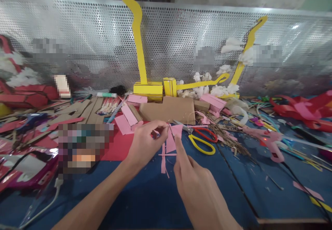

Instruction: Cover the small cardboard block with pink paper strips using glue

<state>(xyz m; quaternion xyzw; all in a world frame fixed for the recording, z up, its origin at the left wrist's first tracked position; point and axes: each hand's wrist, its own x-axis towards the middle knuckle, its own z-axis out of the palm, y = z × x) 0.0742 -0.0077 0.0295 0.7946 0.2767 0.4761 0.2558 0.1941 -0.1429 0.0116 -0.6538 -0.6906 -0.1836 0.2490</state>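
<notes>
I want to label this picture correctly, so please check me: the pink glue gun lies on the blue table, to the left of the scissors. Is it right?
Not quite: the head view shows the pink glue gun on the blue table, to the right of the scissors.

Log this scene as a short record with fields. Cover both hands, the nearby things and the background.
Left hand: thumb and fingertip close together beside pink paper
Right hand: index finger pointing along a thin dark piece, too small to identify
Scissors: one red and one yellow handle loop, right of the pink paper
Under left wrist side: red sheet
Behind hands: brown cardboard
Right side: pink glue gun, red light showing
Surface: blue table
Background: perforated metal panel
</notes>
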